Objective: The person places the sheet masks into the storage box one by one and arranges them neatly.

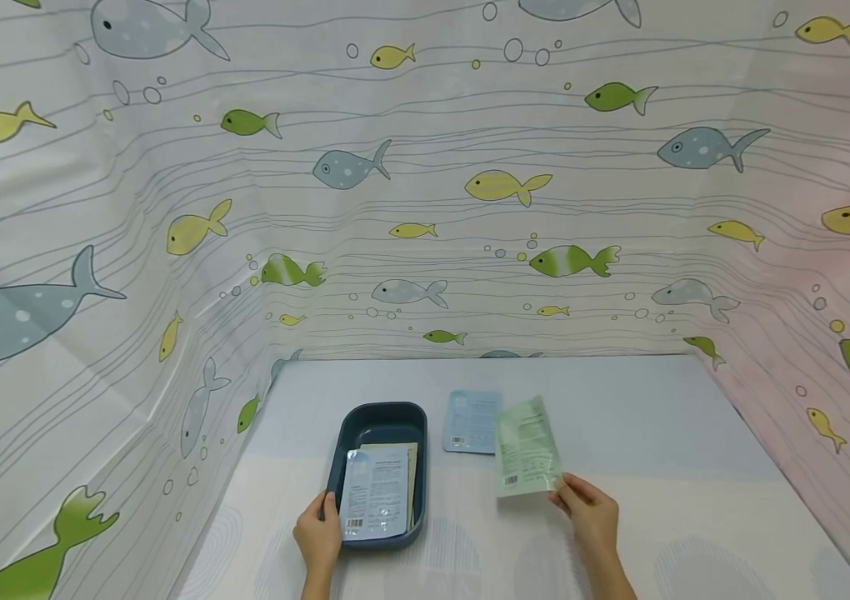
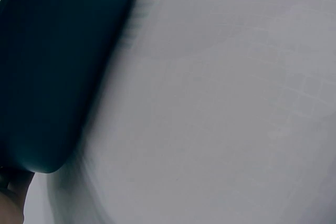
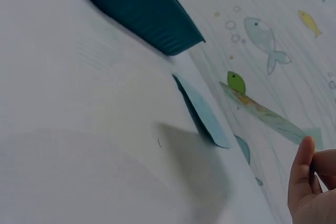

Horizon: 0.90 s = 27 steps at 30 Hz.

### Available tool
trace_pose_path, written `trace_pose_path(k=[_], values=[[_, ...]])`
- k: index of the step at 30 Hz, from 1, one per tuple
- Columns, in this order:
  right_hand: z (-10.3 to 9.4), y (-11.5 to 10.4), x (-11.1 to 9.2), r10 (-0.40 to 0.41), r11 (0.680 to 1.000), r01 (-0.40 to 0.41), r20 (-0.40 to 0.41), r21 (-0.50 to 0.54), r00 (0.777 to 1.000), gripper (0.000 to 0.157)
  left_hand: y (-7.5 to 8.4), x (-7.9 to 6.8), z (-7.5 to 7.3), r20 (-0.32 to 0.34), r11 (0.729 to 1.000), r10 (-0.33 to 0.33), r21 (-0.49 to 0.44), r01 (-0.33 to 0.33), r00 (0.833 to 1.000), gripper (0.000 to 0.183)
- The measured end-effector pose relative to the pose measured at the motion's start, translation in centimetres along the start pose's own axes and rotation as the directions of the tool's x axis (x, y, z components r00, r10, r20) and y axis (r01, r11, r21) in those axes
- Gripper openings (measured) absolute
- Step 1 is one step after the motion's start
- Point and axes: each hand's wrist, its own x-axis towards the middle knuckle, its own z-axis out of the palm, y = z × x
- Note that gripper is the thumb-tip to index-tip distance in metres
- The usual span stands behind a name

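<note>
My right hand pinches a pale green flat sachet by its lower right corner, its printed side with a barcode facing me. The right wrist view shows this sachet edge-on, raised over the table, with thumb and fingers at its end. My left hand grips the left rim of a dark blue rectangular bin near its front corner. Inside the bin, a light blue sachet lies over a yellowish one. Another blue sachet lies on the table, partly overlapped by the green one.
The white table carries faint printed patterns. Fish-patterned sheeting stands as walls behind and along both sides. To the right of the bin lies the loose blue sachet, with a shadow beside it in the right wrist view.
</note>
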Motion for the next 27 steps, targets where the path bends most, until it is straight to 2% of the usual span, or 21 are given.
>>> trace_pose_path(k=[5, 16, 22, 27], values=[[1.3, -1.2, -1.1, 0.052, 0.998, -0.053, -0.015, -0.026, 0.999, 0.024, 0.0, 0.0, 0.0, 0.0, 1.0, 0.002, 0.001, -0.002, 1.0, 0.026], [3.4, -1.5, -2.5, -0.018, 1.0, 0.018, 0.06, -0.008, 0.998, 0.03, -0.4, 0.0, 0.1, 0.0, 1.0, 0.002, -0.002, -0.002, 1.0, 0.025], [4.7, -1.7, -3.1, -0.048, 0.999, 0.051, 0.128, -0.018, 0.991, 0.028, -0.3, 0.1, 0.0, 0.016, 1.0, -0.017, 0.0, 0.017, 1.0, 0.027], [6.1, -1.8, -3.5, -0.094, 0.995, 0.1, 0.228, -0.013, 0.969, 0.026, -0.2, 0.1, 0.0, 0.027, 1.0, -0.028, -0.001, 0.028, 0.999, 0.027]])
